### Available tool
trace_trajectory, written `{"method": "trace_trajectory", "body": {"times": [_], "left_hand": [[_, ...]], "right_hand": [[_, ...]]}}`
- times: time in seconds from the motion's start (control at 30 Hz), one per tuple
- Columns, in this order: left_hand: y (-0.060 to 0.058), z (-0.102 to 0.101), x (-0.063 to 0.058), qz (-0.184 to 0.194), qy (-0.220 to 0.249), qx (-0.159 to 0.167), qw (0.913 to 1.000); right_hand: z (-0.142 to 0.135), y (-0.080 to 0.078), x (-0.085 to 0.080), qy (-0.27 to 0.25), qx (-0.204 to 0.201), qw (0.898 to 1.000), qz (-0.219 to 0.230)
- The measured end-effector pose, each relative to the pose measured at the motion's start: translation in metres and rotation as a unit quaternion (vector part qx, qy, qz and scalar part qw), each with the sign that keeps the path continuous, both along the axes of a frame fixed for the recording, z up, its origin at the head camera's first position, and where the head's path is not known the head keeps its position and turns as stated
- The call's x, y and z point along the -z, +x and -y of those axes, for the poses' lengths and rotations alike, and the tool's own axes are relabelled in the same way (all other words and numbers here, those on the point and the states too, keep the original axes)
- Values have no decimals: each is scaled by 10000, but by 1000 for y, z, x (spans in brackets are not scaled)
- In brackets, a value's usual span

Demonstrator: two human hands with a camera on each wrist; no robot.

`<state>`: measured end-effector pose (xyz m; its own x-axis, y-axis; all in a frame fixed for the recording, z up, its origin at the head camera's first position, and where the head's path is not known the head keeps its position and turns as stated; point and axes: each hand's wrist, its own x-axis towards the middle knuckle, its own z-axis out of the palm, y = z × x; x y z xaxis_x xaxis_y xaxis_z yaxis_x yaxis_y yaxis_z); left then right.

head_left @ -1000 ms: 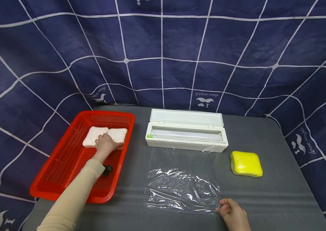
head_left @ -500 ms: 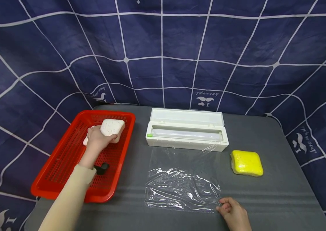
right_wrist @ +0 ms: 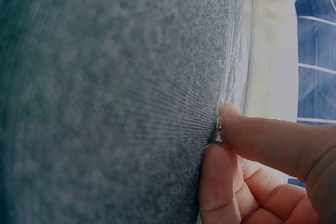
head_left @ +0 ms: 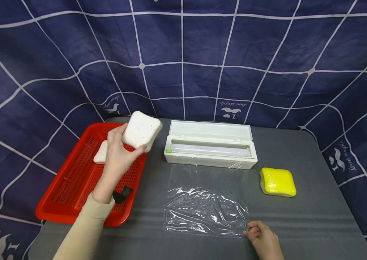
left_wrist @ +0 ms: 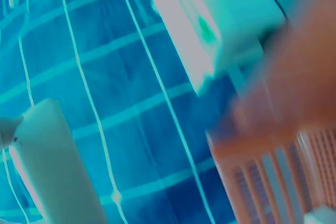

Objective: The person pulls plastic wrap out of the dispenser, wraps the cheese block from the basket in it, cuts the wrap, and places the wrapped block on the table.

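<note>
My left hand grips a white, dark-speckled square block by its sides, thumb on the near side. The block is tilted and raised over the right rim of the red basket. A second white block lies in the basket, partly hidden by that hand. My right hand pinches the near right corner of a clear sheet of plastic wrap between thumb and forefinger. In the right wrist view the plastic wrap bunches at the fingertips. The left wrist view is partly blurred.
A white wrap dispenser stands behind the sheet, lid raised, roll inside, a green clip at its left end. The plastic wrap runs out over its front. A yellow block with a shiny covering lies on the right. A blue curtain surrounds the table.
My left hand has lifted one white block from beside the other in the basket, up and to the right. My right hand has kept its pinch on the wrap corner.
</note>
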<state>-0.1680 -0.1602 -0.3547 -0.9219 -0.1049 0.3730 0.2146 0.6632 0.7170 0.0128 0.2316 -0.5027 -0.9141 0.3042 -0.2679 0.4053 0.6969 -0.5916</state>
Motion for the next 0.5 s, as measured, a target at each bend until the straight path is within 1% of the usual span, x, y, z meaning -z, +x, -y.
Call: {"method": "trace_trajectory", "body": {"times": [0.07, 0.1, 0.2, 0.33, 0.4, 0.5], "left_hand": [[7, -14, 2, -54, 4, 395, 9992], [11, -22, 3, -18, -27, 612, 9981], [22, -43, 11, 110, -239, 1314, 9910], [32, -70, 30, 312, -500, 2133, 9752], [37, -82, 41, 479, -561, 2467, 9663], [43, -97, 60, 744, -631, 2871, 9529]], "right_hand": [[0, 0, 0, -2, -6, 10000, -35], [0, 0, 0, -6, -21, 10000, -58], [0, 0, 0, -3, -13, 10000, -78], [0, 1, -1, -3, -35, 10000, -79], [0, 0, -1, -3, -53, 10000, -66], [0, 0, -2, 0, -88, 9999, -59]]}}
